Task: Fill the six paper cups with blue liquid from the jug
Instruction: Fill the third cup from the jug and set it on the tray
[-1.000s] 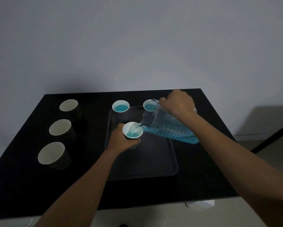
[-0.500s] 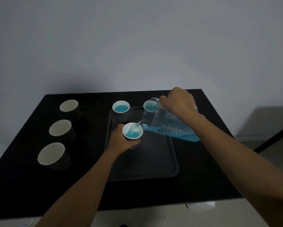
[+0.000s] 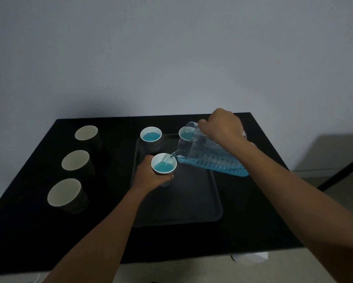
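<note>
My right hand (image 3: 222, 125) grips the clear jug (image 3: 208, 158) tilted to the left, blue liquid pooled along its lower side. A thin stream runs from its spout into a paper cup (image 3: 163, 167) that my left hand (image 3: 149, 177) holds over the dark tray (image 3: 192, 205). That cup is partly full of blue liquid. Two more cups with blue liquid stand at the tray's far edge: one at the left (image 3: 151, 135), one (image 3: 185, 134) partly hidden behind the jug. Three empty cups stand in a column on the left: far (image 3: 86, 132), middle (image 3: 75, 160), near (image 3: 64, 192).
Everything rests on a black table (image 3: 253, 221) against a plain grey wall. The near half of the tray is bare. A dark leg of some stand (image 3: 343, 172) slants across the floor at the right.
The blue liquid in the held cup has risen while the stream keeps flowing. The jug is tipped slightly further. Both hands stay in place.
</note>
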The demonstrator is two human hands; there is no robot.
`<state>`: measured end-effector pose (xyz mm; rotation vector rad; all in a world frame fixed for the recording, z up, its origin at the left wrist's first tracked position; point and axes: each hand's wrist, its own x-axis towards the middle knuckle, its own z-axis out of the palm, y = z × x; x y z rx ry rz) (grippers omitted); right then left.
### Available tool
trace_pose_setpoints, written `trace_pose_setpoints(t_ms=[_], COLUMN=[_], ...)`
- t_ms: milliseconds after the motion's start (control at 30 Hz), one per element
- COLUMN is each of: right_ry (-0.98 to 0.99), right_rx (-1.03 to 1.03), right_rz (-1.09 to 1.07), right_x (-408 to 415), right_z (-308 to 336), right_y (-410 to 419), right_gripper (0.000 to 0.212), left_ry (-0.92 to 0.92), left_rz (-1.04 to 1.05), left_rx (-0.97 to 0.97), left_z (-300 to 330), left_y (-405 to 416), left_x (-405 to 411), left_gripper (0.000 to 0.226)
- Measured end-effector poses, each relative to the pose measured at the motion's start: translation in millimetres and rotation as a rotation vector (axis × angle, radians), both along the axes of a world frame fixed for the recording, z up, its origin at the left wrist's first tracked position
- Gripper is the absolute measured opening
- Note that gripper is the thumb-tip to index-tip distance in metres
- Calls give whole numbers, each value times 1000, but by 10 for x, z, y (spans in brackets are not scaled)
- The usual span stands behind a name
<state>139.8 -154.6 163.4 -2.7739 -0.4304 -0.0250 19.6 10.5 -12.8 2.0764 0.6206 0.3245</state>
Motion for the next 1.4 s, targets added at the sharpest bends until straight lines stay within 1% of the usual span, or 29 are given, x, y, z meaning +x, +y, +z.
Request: trace_pose_setpoints(t_ms=[333, 533, 767, 933, 1067, 1267, 1400], right_ry=[-18, -39, -15, 70, 169, 308, 417], right_rx=[1, 8, 55, 192, 315, 702, 891], right_rz=[21, 21, 12, -33, -71, -211, -270], right_x=[-30, -57, -64, -31, 7, 37, 12], right_z=[27, 46, 32, -64, -192, -396, -500], right_y=[32, 62, 74, 29, -36, -206, -267], right_gripper=[36, 37, 38, 39, 39, 39, 36], left_ry=[28, 2, -10, -21, -31, 6, 39], left_rz=[10, 30, 30, 63, 86, 134, 174], left_rx=[22, 20, -31, -30, -2, 43, 39], left_z=[-18, -2, 32, 52, 75, 40, -22], left_y=[24, 26, 26, 77, 147, 275, 331], left_x=[-39, -78, -112, -114, -97, -54, -1], left_gripper=[72, 67, 68, 66, 69, 76, 80])
